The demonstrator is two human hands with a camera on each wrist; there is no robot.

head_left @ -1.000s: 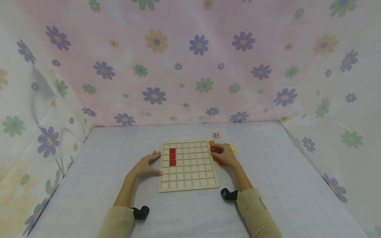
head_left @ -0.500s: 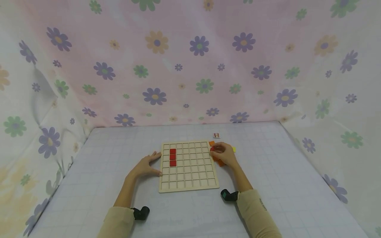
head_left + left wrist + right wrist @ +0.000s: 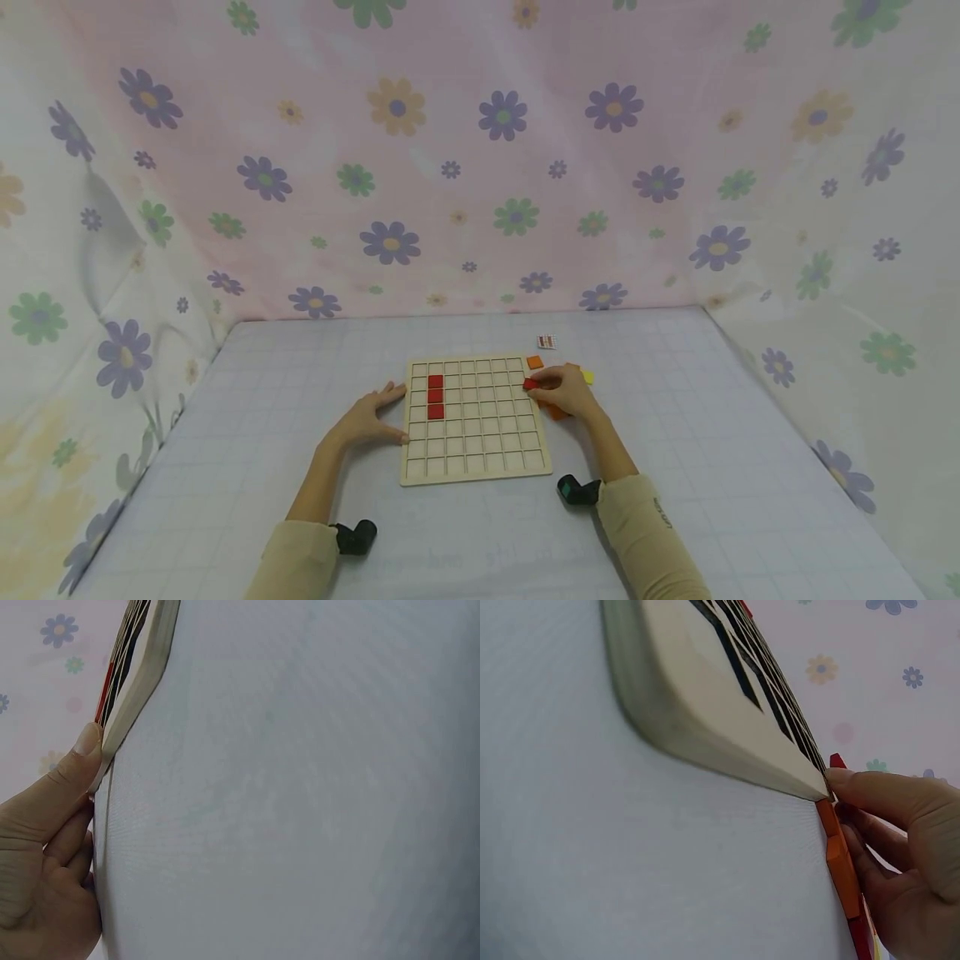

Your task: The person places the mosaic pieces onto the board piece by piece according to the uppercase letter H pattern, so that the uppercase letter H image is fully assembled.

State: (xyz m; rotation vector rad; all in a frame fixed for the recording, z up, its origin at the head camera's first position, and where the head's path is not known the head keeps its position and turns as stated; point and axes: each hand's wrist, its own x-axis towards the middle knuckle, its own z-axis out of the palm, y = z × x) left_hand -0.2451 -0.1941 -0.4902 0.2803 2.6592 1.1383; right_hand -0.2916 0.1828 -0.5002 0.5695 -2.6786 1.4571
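Note:
A square wooden grid board (image 3: 476, 421) lies on the table, with three red tiles (image 3: 435, 396) in a column near its left side. My left hand (image 3: 365, 419) rests against the board's left edge, thumb and fingers spread apart. At the right edge, my right hand (image 3: 567, 392) pinches a red tile (image 3: 531, 384) between thumb and fingers. That tile sits over the board's rim, and its tip shows above the thumb in the right wrist view. Orange tiles (image 3: 844, 876) lie beside the board under the right hand, which partly hides them.
A small printed card (image 3: 546, 342) lies beyond the board's far right corner. One orange tile (image 3: 535, 362) is near that corner, and a yellow tile (image 3: 588, 377) shows behind the right hand. Flower-patterned cloth (image 3: 457, 167) hangs around the table (image 3: 300, 367).
My right hand has drawn the red tile slightly left and nearer, from the loose tiles onto the board's right rim. The left hand stays in place.

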